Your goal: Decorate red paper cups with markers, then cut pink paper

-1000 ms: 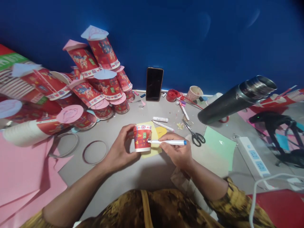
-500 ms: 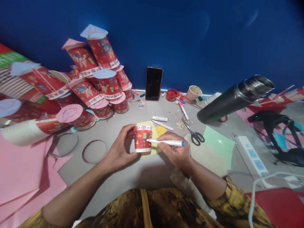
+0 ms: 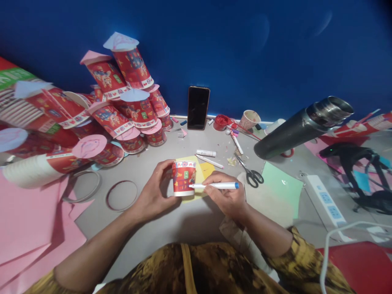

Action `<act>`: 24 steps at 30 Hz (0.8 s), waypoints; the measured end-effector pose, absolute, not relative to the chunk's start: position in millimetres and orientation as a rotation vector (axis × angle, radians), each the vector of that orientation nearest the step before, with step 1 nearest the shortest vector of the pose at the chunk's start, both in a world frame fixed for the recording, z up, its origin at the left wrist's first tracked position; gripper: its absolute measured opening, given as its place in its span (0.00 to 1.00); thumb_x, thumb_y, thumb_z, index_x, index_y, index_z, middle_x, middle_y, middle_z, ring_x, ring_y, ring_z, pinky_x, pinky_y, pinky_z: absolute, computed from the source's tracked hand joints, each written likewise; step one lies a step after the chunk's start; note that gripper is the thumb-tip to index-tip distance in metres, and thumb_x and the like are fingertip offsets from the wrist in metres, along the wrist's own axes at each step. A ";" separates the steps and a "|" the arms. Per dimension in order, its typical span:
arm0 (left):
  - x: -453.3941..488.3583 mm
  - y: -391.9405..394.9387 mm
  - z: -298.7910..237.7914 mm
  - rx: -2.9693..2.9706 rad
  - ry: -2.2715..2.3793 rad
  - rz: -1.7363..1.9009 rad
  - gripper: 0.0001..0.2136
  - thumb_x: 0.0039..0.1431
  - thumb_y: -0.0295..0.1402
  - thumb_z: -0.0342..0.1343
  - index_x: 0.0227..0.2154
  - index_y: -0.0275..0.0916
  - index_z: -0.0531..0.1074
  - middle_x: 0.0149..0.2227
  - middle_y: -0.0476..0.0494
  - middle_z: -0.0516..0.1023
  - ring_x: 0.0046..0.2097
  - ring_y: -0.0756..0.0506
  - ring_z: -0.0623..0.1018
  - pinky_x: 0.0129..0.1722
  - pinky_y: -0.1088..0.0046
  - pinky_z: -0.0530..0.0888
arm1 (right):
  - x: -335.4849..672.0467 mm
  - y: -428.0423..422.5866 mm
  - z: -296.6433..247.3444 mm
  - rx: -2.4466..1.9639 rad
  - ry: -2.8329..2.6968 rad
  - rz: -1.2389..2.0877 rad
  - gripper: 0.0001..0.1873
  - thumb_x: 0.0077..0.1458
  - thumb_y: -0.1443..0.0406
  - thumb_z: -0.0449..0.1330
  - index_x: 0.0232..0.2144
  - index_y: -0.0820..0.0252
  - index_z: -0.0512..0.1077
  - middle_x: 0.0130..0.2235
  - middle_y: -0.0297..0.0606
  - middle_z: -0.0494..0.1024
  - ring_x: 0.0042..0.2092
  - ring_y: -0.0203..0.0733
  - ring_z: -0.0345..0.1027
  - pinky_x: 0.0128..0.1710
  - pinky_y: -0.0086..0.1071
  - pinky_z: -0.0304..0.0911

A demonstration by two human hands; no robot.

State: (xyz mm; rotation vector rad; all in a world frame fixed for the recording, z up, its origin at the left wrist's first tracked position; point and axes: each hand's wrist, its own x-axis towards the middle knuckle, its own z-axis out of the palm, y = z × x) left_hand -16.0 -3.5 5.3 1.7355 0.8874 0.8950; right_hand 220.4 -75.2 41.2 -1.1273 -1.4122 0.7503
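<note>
My left hand (image 3: 157,185) grips a red patterned paper cup (image 3: 184,178) from its left side, thumb near the base and fingers behind the rim. The cup is upright. In my right hand (image 3: 228,195) is a white marker (image 3: 219,185) with a blue end, pinched between thumb and fingers. Its tip meets the lower right part of the cup's printed side. Yellow paper (image 3: 200,190) lies behind and under the cup. A capped white marker (image 3: 206,153) and a pink-tipped pen (image 3: 210,161) rest just beyond it.
Red cups with paper cone tops (image 3: 134,108) are stacked at left. A phone (image 3: 198,108) leans on the blue wall. Black-handled scissors (image 3: 254,177), a dark flask (image 3: 294,132), green paper (image 3: 281,188) and a power strip (image 3: 326,204) are at right. Tape rings (image 3: 108,196) and pink sheets (image 3: 27,216) lie left.
The marker tip has moved slightly down on the cup's side, and my right hand has shifted a little with it. The cup has turned very slightly in my left hand.
</note>
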 end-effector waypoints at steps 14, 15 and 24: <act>-16.1 -2.6 9.2 1.782 0.904 0.890 0.39 0.52 0.33 0.70 0.66 0.45 0.63 0.66 0.33 0.72 0.67 0.30 0.77 0.69 0.44 0.76 | 220.2 -76.0 41.3 -1.100 -1.438 0.767 0.05 0.63 0.66 0.66 0.34 0.55 0.82 0.31 0.36 0.83 0.30 0.39 0.74 0.31 0.32 0.68; -16.3 -2.4 8.9 1.801 0.911 0.898 0.39 0.52 0.33 0.70 0.66 0.45 0.63 0.66 0.34 0.71 0.67 0.30 0.77 0.69 0.44 0.76 | 220.2 -76.0 41.4 -1.105 -1.434 0.762 0.05 0.63 0.66 0.66 0.35 0.55 0.82 0.31 0.36 0.83 0.30 0.39 0.74 0.31 0.32 0.68; -19.7 -0.5 10.2 2.056 0.901 0.921 0.38 0.53 0.29 0.67 0.67 0.47 0.62 0.63 0.36 0.71 0.63 0.32 0.76 0.62 0.48 0.80 | 217.5 -76.1 41.6 -1.054 -1.543 0.580 0.05 0.64 0.66 0.66 0.36 0.54 0.83 0.31 0.37 0.85 0.31 0.42 0.77 0.34 0.36 0.72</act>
